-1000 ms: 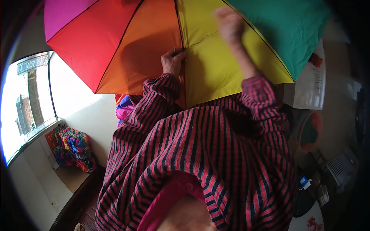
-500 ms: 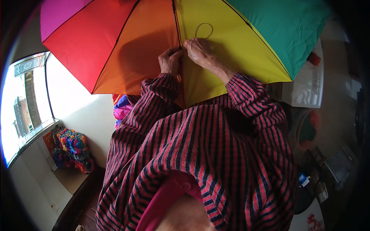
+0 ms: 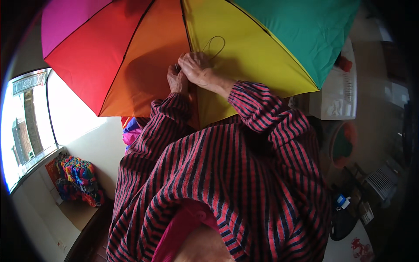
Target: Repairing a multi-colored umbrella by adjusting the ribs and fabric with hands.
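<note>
At the far left a bright window [image 3: 26,131] shows daylight, and below it a heap of many-coloured cloth [image 3: 78,181] lies on a ledge near the wall. Above, an open rainbow umbrella [image 3: 131,56] spreads across the top of the view, its panels running magenta, red, orange, yellow and green. The left hand [image 3: 176,81] is up against the umbrella where the orange panel meets the yellow one, its fingers curled in on the fabric or rib there; exactly what they pinch cannot be told. The right hand [image 3: 198,70] lies just beside it, touching it, fingers bent and clenched at the same spot. A thin cord loop [image 3: 214,46] rests on the yellow panel just above the right hand. Both striped sleeves [image 3: 262,113] reach up from below
</note>
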`<state>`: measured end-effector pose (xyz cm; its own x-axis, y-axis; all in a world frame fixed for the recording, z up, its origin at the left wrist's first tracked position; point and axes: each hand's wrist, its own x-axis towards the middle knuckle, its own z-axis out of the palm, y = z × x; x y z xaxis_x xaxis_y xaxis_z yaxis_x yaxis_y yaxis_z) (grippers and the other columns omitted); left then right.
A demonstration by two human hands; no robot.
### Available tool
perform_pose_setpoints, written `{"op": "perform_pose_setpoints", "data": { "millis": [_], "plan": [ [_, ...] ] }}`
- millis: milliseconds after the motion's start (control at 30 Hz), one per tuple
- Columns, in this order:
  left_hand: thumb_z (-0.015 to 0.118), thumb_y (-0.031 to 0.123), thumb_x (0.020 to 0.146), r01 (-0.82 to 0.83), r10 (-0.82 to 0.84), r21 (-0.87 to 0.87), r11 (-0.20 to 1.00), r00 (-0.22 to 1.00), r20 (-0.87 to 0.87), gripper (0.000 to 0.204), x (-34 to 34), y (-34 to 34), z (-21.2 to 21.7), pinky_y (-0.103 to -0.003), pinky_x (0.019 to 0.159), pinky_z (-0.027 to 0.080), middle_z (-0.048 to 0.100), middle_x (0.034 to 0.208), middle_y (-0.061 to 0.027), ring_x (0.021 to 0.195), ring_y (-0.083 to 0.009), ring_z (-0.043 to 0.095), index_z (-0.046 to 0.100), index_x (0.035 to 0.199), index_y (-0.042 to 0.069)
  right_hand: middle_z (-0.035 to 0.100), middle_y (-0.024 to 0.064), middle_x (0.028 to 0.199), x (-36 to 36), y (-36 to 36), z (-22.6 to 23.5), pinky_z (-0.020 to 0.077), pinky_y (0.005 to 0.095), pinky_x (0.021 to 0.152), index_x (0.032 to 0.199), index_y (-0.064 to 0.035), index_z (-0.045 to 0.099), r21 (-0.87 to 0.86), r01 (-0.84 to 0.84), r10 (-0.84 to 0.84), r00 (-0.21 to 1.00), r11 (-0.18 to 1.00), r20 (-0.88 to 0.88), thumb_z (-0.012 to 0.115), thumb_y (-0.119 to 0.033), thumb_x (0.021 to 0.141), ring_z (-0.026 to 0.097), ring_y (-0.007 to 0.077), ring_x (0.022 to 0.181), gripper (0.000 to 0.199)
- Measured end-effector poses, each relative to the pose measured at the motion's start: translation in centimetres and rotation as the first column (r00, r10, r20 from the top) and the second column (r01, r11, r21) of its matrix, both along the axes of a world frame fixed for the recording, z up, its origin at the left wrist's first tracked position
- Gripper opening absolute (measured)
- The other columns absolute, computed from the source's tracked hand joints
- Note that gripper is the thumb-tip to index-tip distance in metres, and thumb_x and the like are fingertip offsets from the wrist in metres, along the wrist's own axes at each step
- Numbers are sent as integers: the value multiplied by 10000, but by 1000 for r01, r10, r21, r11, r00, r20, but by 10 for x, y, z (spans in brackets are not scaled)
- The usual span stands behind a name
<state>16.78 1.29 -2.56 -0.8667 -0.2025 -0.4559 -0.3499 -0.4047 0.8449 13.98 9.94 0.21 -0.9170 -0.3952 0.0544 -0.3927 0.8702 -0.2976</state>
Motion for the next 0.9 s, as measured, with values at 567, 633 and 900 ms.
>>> {"op": "perform_pose_setpoints", "data": {
  "millis": [567, 633, 900],
  "plan": [
    [633, 131, 770, 63, -320, -818, 571, 935, -152, 180, -5, -15, -34, -321, 573, 485, 634, 716, -96, 631, -211, 611, 568, 898, 22, 651, 108, 769, -32, 57, 160, 524, 308, 622, 824, -57, 640, -891, 437, 240, 858, 127, 455, 569, -136, 854, 660, 135, 681, 110],
    [640, 143, 769, 91, -343, -851, 517, 933, -108, 196, -4, -7, -11, -327, 589, 489, 639, 719, -106, 638, -225, 618, 574, 912, 28, 570, 26, 673, -19, 69, 236, 550, 289, 582, 820, -57, 537, -951, 309, 133, 943, -21, 304, 554, -164, 908, 545, 117, 527, 140],
    [653, 167, 773, 170, -558, -974, 153, 828, 57, 202, -17, -22, -11, -356, 606, 492, 644, 707, -139, 672, -286, 641, 609, 948, 76, 533, 18, 636, -50, 71, 172, 468, 259, 494, 833, -61, 506, -894, -108, -312, 913, 436, -262, 531, -204, 932, 487, 76, 511, 176]
  ]
}}
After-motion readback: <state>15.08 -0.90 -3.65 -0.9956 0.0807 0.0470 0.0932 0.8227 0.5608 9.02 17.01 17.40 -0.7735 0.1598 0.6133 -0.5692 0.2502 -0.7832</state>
